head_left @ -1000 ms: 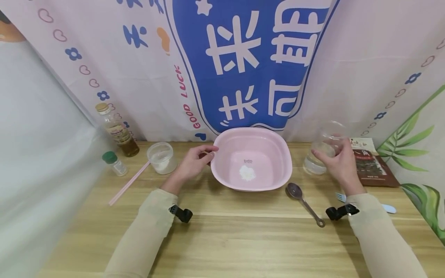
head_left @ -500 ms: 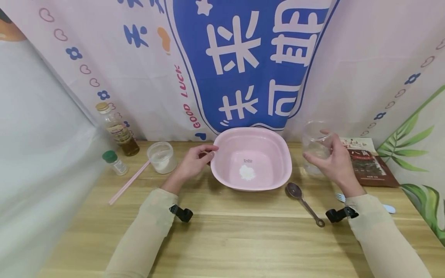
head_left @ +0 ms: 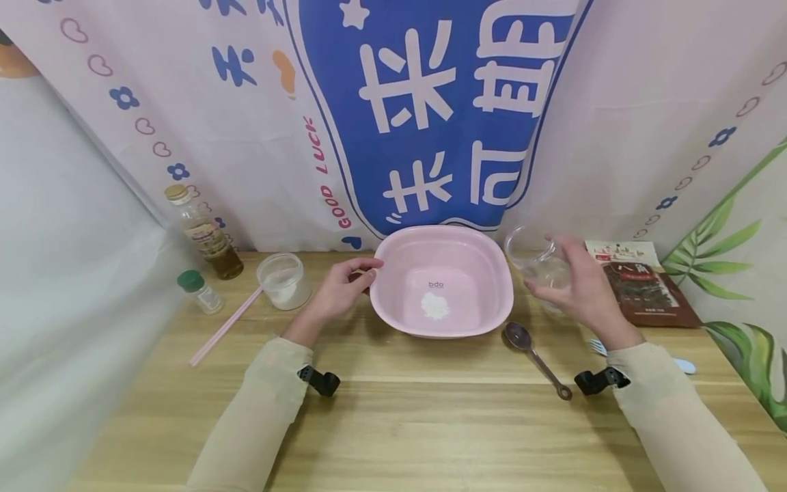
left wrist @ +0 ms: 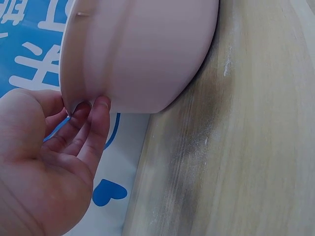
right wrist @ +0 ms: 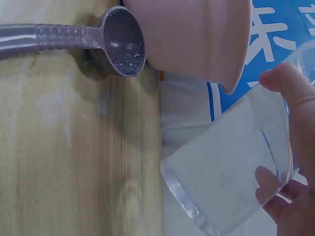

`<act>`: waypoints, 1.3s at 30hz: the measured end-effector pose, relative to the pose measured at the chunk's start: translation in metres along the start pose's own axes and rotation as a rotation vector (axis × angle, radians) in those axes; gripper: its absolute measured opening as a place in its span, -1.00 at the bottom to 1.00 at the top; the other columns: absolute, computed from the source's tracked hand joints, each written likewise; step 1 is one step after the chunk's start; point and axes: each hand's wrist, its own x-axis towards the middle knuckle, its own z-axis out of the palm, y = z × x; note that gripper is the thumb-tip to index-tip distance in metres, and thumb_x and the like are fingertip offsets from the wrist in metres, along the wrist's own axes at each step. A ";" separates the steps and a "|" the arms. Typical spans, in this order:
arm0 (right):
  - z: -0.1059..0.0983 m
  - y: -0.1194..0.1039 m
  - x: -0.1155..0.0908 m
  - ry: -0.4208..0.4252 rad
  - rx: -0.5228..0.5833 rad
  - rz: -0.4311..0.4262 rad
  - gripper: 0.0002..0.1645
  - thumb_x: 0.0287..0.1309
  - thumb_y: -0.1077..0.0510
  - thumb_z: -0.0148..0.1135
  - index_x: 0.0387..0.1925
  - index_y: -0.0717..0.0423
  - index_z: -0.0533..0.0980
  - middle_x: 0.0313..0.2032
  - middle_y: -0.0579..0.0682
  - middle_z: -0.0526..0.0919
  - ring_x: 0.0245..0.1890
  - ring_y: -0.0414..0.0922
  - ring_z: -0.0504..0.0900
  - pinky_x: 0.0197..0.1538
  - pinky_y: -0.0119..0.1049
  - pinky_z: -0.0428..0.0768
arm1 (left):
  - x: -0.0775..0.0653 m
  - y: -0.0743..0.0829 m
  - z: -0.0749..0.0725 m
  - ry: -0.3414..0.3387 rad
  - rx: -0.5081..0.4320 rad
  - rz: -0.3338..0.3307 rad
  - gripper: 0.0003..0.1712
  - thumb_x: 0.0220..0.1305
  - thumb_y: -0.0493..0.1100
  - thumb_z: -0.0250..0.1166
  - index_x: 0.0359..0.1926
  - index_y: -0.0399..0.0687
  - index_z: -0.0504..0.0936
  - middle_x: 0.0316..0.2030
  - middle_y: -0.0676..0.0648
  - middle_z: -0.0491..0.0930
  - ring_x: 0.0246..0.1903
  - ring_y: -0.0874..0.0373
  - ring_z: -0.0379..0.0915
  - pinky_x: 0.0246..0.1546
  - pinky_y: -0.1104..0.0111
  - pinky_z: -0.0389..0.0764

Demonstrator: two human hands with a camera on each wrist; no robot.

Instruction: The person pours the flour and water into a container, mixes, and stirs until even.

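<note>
A pink basin (head_left: 483,290) sits at the back middle of the table with a small heap of white powder (head_left: 434,306) on its floor. At its left rim, my left hand (head_left: 338,290) pinches the edge, thumb on one side and fingers beneath, as the left wrist view shows. My right hand (head_left: 587,294) grips a clear cup (right wrist: 221,162) holding clear liquid. Raised off the table, the cup leans left, its mouth close to the basin's right rim. A brown measuring spoon (head_left: 518,336) with powder specks lies in front of the cup, its bowl near the basin.
To the left stand an oil bottle (head_left: 212,242), a green-capped shaker (head_left: 199,292) and a tub (head_left: 285,281) of white powder, with pink chopsticks (head_left: 224,328) lying beside it. A brown packet (head_left: 652,301) and a blue fork (head_left: 684,366), partly under the right arm, lie right.
My right hand has lifted the cup and carried it left toward the basin, tilting it on the way. The left hand has kept its hold on the rim.
</note>
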 end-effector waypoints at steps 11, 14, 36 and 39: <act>0.002 -0.007 0.002 -0.029 -0.168 -0.108 0.09 -0.15 0.19 0.77 0.44 0.18 0.41 0.22 0.37 0.61 0.16 0.34 0.59 0.16 0.45 0.63 | -0.001 -0.001 0.000 0.025 -0.012 -0.002 -0.62 0.64 -0.20 0.17 0.32 -0.18 0.67 0.17 -0.29 0.72 -0.09 -0.02 0.71 0.17 -0.16 0.75; 0.002 -0.009 0.002 -0.025 -0.218 -0.140 0.10 -0.18 0.17 0.78 0.43 0.11 0.43 0.17 0.33 0.62 0.08 0.30 0.61 0.03 0.39 0.70 | -0.002 0.000 0.000 0.024 -0.009 -0.003 -0.61 0.64 -0.21 0.16 0.33 -0.19 0.67 0.18 -0.30 0.71 -0.09 -0.02 0.71 0.17 -0.15 0.75; -0.003 -0.012 0.004 -0.004 -0.354 -0.273 0.23 -0.41 0.16 0.87 0.41 0.01 0.45 0.17 0.29 0.60 0.09 0.30 0.56 0.06 0.28 0.64 | -0.001 -0.002 0.000 0.030 -0.003 -0.029 -0.61 0.65 -0.19 0.15 0.34 -0.15 0.66 0.15 -0.28 0.72 -0.07 -0.02 0.68 0.20 -0.15 0.73; -0.003 -0.013 0.005 -0.008 -0.362 -0.281 0.24 -0.40 0.16 0.87 0.42 0.01 0.44 0.17 0.29 0.59 0.10 0.30 0.55 0.10 0.29 0.62 | 0.000 -0.002 0.000 0.033 0.003 -0.023 -0.62 0.65 -0.19 0.15 0.34 -0.15 0.66 0.13 -0.28 0.73 -0.09 -0.01 0.69 0.19 -0.15 0.73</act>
